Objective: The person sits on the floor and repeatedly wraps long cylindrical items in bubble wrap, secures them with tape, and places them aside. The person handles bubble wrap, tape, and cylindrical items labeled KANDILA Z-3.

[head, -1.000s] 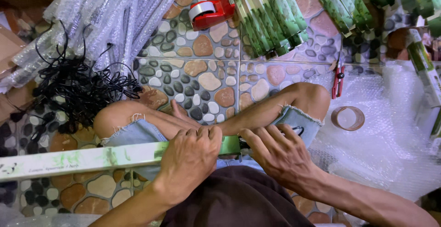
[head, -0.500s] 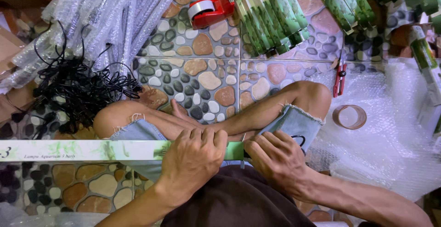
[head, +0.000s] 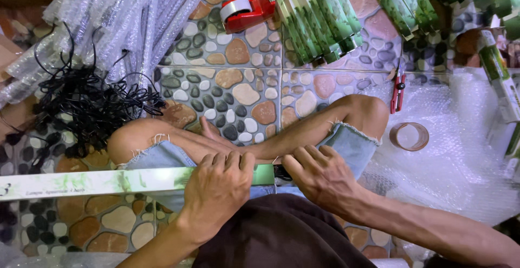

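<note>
Pebble-pattern floor (head: 238, 84), person sitting cross-legged. Left hand (head: 216, 189) clamped over long green-white box (head: 97, 182) across lap; box's left end cut off. Right hand (head: 319, 176) curled at box's right end; fingertips hidden, grip unclear. Black cables (head: 81, 105) nearby.

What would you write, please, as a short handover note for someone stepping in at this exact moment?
Left hand: closed over the long green-and-white box lying across the lap, near its right end.
Right hand: fingers at that same end of the box; its grip is unclear.
Nearby: red tape dispenser, tape roll, red cutters, bubble wrap, black cables, stacked boxes.
Done: box on lap. Left: this box is unwrapped.
</note>
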